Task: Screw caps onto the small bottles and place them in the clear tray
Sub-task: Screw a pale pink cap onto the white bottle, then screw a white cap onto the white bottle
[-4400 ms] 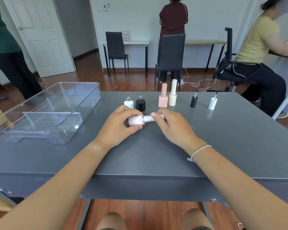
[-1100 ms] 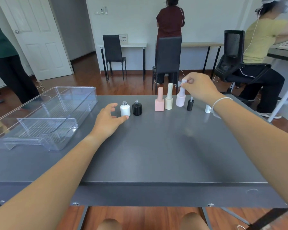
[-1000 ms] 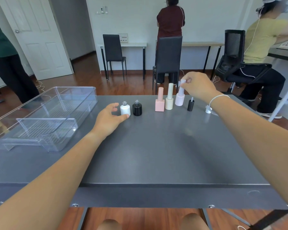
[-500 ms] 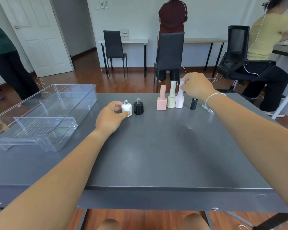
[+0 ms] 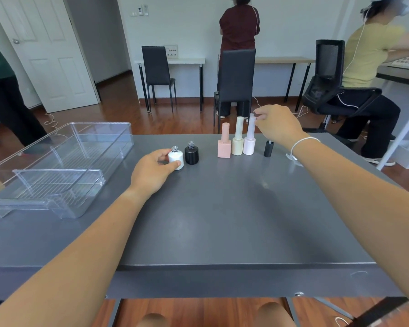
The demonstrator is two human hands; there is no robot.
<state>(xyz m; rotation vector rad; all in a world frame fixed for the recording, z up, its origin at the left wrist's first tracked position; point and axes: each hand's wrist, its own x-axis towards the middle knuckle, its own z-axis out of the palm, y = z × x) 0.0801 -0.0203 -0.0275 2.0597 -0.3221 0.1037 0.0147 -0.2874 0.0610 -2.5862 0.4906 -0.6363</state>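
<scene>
The clear tray (image 5: pixel 64 161) is the largest piece, thin-walled and probably light and rigid, lying empty on the left of the grey bench (image 5: pixel 222 208), best taken by its rim; the three capped bottles stand upright in a row near the far edge, pink square bottle (image 5: pixel 224 143), cream bottle (image 5: pixel 238 139) and pale pink bottle (image 5: pixel 249 139), tall and narrow and so likely to tip if nudged; the right hand (image 5: pixel 278 125) has its fingers pinched on the pale pink bottle's cap top; the white bottle (image 5: pixel 176 158) and black bottle (image 5: pixel 191 154) are squat, uncapped, smooth and likely slippery, better gripped round the body; the left hand (image 5: pixel 152 172) has its fingers closed round the white bottle; a loose black cap (image 5: pixel 268 148) stands right of the row.
</scene>
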